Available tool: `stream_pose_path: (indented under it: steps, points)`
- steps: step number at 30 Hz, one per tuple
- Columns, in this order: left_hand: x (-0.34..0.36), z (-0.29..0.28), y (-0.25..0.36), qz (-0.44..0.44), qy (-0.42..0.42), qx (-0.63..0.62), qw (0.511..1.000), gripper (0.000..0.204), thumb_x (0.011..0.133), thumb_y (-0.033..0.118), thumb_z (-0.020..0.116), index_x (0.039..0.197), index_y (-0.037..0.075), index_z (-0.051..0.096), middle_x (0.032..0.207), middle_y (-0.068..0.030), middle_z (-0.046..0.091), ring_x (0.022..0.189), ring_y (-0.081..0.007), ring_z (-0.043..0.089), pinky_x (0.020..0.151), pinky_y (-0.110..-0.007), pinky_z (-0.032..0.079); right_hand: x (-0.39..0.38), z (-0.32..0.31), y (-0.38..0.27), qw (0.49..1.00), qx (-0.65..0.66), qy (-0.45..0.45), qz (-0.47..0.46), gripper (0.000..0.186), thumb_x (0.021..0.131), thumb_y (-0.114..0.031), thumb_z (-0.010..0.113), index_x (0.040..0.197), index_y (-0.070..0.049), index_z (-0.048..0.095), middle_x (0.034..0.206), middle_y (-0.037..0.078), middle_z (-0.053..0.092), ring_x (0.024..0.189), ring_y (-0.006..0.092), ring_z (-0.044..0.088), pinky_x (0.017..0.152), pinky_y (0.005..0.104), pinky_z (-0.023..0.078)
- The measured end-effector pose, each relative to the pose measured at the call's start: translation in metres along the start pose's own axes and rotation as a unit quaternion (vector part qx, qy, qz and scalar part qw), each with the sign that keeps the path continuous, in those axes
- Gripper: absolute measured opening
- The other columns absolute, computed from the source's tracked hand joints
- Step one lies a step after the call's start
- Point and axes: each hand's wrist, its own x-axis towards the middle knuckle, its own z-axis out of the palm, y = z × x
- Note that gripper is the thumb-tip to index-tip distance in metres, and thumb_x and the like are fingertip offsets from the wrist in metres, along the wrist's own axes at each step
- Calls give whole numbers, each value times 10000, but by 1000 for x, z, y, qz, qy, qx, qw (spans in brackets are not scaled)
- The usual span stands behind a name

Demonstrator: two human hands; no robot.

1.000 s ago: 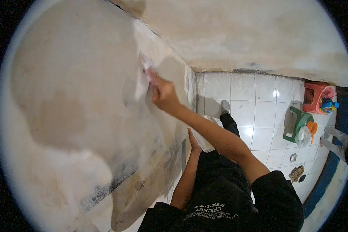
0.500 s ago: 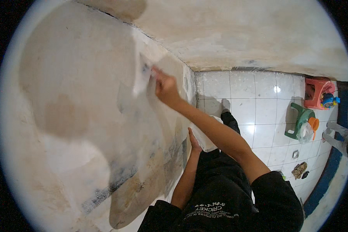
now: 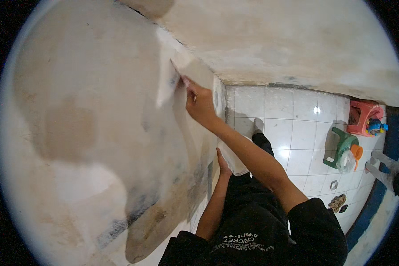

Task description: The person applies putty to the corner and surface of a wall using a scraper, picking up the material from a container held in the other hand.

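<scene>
A white tiled floor [image 3: 292, 133] is carrying the room's clutter — a green plastic stool [image 3: 341, 148] is standing near a red stool [image 3: 361, 117] by the wall, a clear plastic bag [image 3: 345, 162] is lying against the green one, and a small brown scrap [image 3: 337, 202] is resting beside a floor drain [image 3: 334, 185].

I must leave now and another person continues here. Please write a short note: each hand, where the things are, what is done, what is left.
Right hand: raised, pressing a pale sheet of abrasive paper flat against the stained beige plaster wall.
Left hand: low near the waist, on a white folded sheet; grip unclear.
Done: the wall shows lighter, smoother patches around the hand.
Left: brown and dark grey patches lower on the wall look untreated.
Aside: a green plastic stool and a red plastic stool stand on the white tiled floor.
</scene>
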Motion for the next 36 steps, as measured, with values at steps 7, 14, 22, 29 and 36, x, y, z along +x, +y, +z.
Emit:
stream_pose_path:
  steps: [7,14,22,29,36]
  points:
    - [18,-44,0,30,15,0,999,700,912,580,417,1380,62,358,1323,-120,469,1224,-275,435,1025,-402,352,-110,-31,-88,983,3,-169,75,544,768,100,465,1281,-73,517,1183,219,581,1045,346,605,862,368,492]
    - [2,11,10,1,3,-7,1000,714,896,597,438,1375,72,372,1320,-98,476,1220,-263,442,1027,-385,357,-33,-29,41,979,-77,8,190,355,854,-16,484,1199,-23,565,752,260,594,624,383,605,575,444,457]
    - [21,-56,-16,45,28,27,998,724,882,567,511,1363,42,378,1333,-121,466,1206,-256,458,1012,-379,368,-131,2,-14,980,27,-126,153,560,794,59,477,1336,-79,465,1076,245,606,932,325,647,794,324,494]
    - [27,-54,-31,22,35,33,999,753,875,567,528,1374,29,357,1354,-124,437,1230,-249,422,1034,-369,326,-147,-42,6,937,-59,-92,332,345,901,-36,415,1209,-46,568,989,219,641,880,362,647,743,402,509]
    - [28,-43,-50,12,24,58,998,784,867,567,545,1384,17,336,1374,-128,408,1254,-243,386,1056,-358,284,-197,13,16,960,-56,-90,260,363,805,11,496,1159,43,567,776,290,567,647,410,589,592,390,455]
